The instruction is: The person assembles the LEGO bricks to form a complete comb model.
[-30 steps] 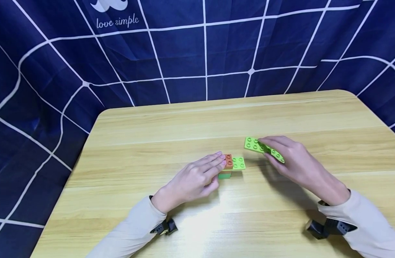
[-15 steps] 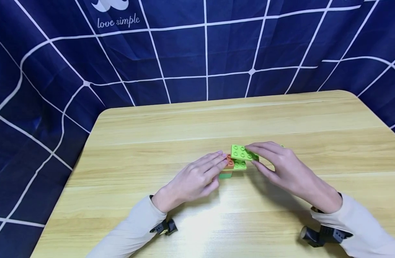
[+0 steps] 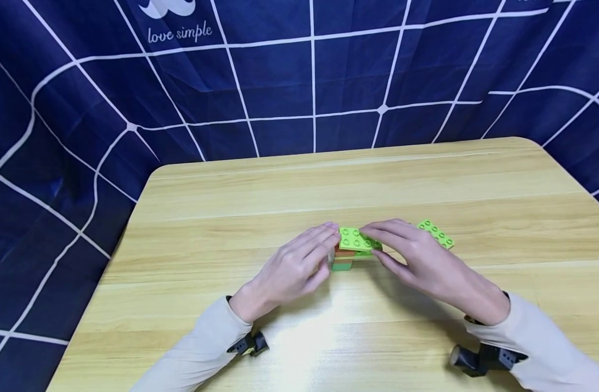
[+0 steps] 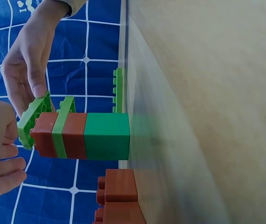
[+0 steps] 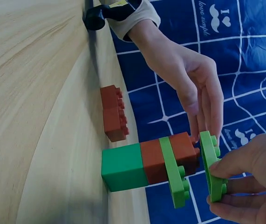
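Observation:
My right hand (image 3: 421, 261) pinches a light green building plate (image 3: 353, 239) between thumb and fingers. The plate is tilted at the top of a small brick stack; whether it touches the studs I cannot tell. From the bottom, the stack has a green block (image 4: 107, 135), a reddish-brown brick (image 4: 73, 135), a light green plate (image 5: 173, 175) jutting sideways, and another reddish-brown brick (image 4: 45, 130). My left hand (image 3: 294, 264) is at the stack's left side, its fingers extended and together, fingertips close to the held plate's left end.
Another light green plate (image 3: 435, 234) lies on the table beyond my right hand. Two reddish-brown bricks (image 5: 113, 112) stand beside the stack, hidden behind my left hand in the head view. A dark blue gridded curtain (image 3: 279, 76) hangs behind the wooden table (image 3: 260, 190).
My right hand has moved left, carrying the held plate over the stack. The other plate on the table has come into sight behind it. My left fingertips have shifted slightly off the top brick.

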A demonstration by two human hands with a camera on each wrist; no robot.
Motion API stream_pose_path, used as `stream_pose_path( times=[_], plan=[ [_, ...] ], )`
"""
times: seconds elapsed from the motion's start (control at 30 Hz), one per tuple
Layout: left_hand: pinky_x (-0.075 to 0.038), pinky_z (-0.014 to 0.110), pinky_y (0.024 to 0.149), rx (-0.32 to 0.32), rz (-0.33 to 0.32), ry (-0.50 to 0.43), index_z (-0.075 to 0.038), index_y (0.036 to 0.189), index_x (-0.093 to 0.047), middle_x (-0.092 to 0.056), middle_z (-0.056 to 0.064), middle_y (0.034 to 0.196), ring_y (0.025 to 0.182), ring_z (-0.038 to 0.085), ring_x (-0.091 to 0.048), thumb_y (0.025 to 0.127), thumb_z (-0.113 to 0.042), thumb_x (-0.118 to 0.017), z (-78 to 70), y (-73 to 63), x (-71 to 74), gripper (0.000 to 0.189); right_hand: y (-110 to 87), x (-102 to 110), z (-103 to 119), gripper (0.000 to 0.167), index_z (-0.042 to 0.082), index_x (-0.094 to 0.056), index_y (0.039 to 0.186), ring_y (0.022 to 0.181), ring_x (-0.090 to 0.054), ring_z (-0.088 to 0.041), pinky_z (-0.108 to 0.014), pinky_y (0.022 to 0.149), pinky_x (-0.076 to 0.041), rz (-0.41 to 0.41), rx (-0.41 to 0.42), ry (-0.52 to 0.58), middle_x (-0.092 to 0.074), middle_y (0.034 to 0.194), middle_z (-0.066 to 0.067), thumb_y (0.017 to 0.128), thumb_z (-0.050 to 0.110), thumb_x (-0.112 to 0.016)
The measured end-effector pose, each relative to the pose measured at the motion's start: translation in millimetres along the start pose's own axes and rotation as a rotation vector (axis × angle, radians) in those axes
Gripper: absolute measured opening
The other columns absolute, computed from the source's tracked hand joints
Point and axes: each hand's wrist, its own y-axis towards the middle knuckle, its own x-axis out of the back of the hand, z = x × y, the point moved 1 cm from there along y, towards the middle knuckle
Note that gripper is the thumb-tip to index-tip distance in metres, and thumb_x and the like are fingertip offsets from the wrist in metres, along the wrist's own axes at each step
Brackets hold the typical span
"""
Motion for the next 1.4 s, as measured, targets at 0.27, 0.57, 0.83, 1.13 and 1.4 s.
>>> stream_pose_path(
  times=[0.27, 0.57, 0.83, 1.13, 1.4],
  plan=[
    [-0.036, 0.032, 0.112, -0.018, 0.019, 0.011, 0.008, 0.122, -0.059, -0.059, 0.023, 0.128, 0.124, 0.03, -0.054, 0.081, -0.004, -0.063, -0.5, -0.7, 0.0, 0.044, 2.0, -5, 0, 0.035, -0.004, -0.064, 0.119, 0.103, -0.064, -0.032, -0.045, 0.084, -0.058, 0.009, 0.063, 0.022, -0.066, 0.115, -0.016, 0.099, 0.019, -0.048],
    [-0.037, 0.036, 0.112, -0.054, 0.072, 0.027, 0.007, 0.122, -0.061, -0.059, 0.021, 0.129, 0.126, 0.031, -0.052, 0.081, -0.007, -0.064, -0.3, -1.9, -1.1, 0.044, 4.4, -6, -2, 0.031, -0.004, -0.064, 0.12, 0.103, -0.063, -0.032, -0.045, 0.083, -0.058, 0.013, 0.083, 0.019, -0.066, 0.114, -0.016, 0.091, 0.005, -0.058],
    [-0.033, 0.033, 0.114, -0.047, 0.115, 0.063, 0.006, 0.121, -0.062, -0.06, 0.02, 0.128, 0.125, 0.029, -0.053, 0.082, -0.009, -0.065, -1.2, -2.6, -0.2, 0.043, 4.6, -7, 0, 0.046, -0.002, -0.064, 0.12, 0.107, -0.061, -0.032, -0.036, 0.093, -0.053, -0.01, 0.112, -0.007, -0.065, 0.118, -0.016, 0.104, 0.028, -0.034],
    [-0.034, 0.033, 0.113, -0.035, 0.133, 0.068, 0.006, 0.121, -0.063, -0.061, 0.02, 0.126, 0.124, 0.029, -0.054, 0.083, -0.01, -0.064, -3.1, -2.1, 2.5, 0.041, -0.1, -8, 2, 0.046, -0.004, -0.065, 0.119, 0.115, -0.058, -0.033, -0.018, 0.114, -0.029, -0.039, 0.169, -0.055, -0.063, 0.123, -0.017, 0.105, 0.023, -0.031],
    [-0.033, 0.033, 0.114, -0.033, 0.14, 0.071, 0.006, 0.122, -0.062, -0.059, 0.021, 0.128, 0.126, 0.03, -0.053, 0.083, -0.01, -0.065, -4.0, -1.6, 2.1, 0.043, -5.4, -9, 0, 0.044, -0.003, -0.064, 0.122, 0.118, -0.058, -0.03, -0.019, 0.114, -0.028, -0.041, 0.212, -0.067, -0.063, 0.125, -0.016, 0.105, 0.022, -0.032]
  ],
)
